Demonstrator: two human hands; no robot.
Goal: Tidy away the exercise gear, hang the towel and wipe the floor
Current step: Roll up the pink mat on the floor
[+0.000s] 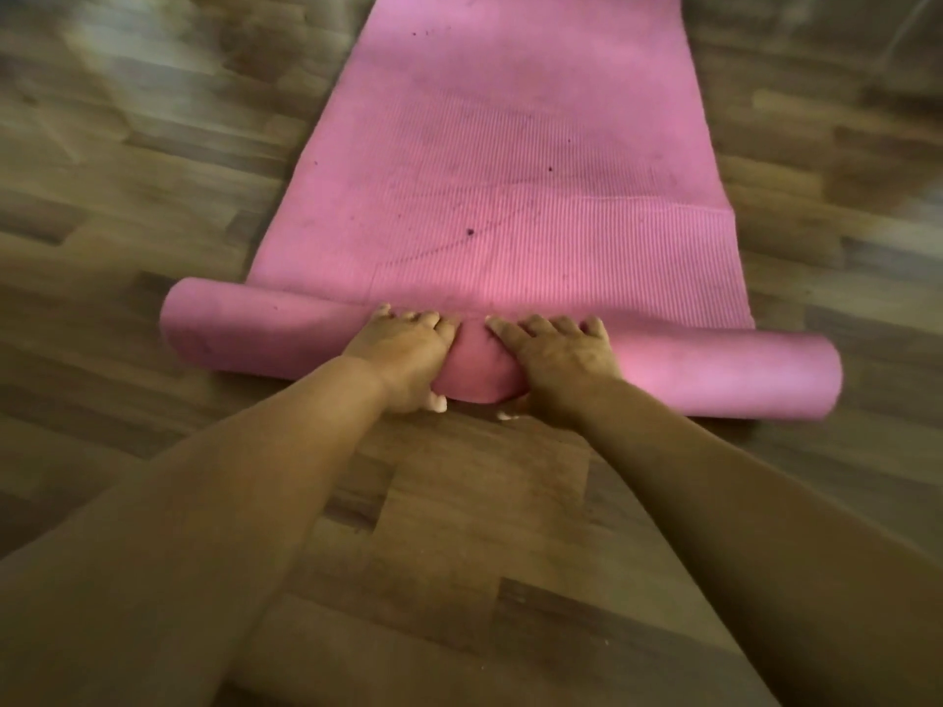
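Both hands, left and right, gripping the half-rolled pink mat, blurry wood floor, seemingly laminate

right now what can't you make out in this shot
- Far end of the pink mat: cut off by the head view's top edge.
- Towel, other gear: none in frame.
- Fingertips of left hand and right hand: curled over the rolled part, tucked out of sight.
- Wooden floor: edges smeared by motion blur, dirt unreadable.
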